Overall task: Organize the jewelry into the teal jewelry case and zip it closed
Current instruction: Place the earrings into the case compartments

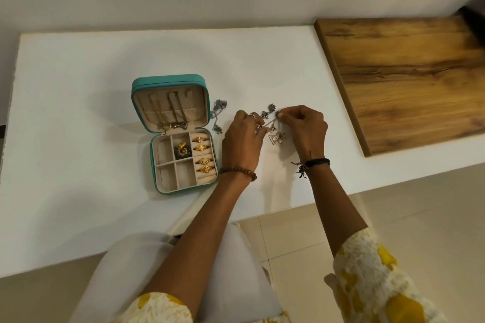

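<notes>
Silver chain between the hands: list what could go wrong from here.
1. Both the left hand and the right hand pinch the silver chain with its dangling charms; pulling apart could knot or snap it.
2. More silver jewelry lies against the open teal case; it may get caught when the lid closes.
3. Necklaces hanging in the lid might tangle.

Home — white table [91, 86], tiled floor [420, 217]
</notes>
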The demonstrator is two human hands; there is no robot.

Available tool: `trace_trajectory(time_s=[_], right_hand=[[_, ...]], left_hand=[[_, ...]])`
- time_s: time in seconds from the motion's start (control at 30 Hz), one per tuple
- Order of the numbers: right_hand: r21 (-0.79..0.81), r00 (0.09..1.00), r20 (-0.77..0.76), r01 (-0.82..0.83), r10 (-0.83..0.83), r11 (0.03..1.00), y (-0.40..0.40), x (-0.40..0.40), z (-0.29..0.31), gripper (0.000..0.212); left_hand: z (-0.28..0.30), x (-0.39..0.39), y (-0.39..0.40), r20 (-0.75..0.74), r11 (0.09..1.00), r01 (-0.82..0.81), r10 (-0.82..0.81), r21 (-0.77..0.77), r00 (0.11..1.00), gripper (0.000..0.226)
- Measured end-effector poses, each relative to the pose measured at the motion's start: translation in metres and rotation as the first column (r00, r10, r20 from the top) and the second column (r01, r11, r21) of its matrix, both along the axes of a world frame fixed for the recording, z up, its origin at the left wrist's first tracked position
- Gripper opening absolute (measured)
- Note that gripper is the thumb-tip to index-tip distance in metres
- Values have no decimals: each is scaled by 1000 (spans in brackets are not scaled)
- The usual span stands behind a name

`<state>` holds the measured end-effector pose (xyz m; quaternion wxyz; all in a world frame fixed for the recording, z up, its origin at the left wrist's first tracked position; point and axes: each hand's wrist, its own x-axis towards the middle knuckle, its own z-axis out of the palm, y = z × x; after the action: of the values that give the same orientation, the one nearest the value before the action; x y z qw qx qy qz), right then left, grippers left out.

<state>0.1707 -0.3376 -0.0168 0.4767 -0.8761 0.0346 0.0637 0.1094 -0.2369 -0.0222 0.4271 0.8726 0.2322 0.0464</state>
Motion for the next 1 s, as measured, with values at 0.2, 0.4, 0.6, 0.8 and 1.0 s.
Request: trace_trajectory(time_s=[0.2, 0.4, 0.6, 0.8, 1.0], right_hand=[[8, 999, 29, 22, -22, 1000, -4, 0, 1, 13], [51, 986, 168, -29, 20, 998, 12, -12, 14, 8], [-65, 935, 136, -321, 327, 945, 57, -25, 15, 10], [-319, 865, 23, -469, 501, 824, 80, -37, 5, 14], [-313, 870, 13, -464, 492, 829, 80, -45, 2, 15]], left_hand=[[6, -4, 2, 27, 998, -42, 44, -54, 999, 18], [32, -39, 21, 117, 977, -214, 211, 17, 971, 11], [31, -51, 42, -144, 958, -148, 187, 245, 972, 31], [28, -55, 49, -186, 960, -134, 182, 244, 966, 37], [28, -54, 62, -137, 963, -201, 227, 179, 964, 35]])
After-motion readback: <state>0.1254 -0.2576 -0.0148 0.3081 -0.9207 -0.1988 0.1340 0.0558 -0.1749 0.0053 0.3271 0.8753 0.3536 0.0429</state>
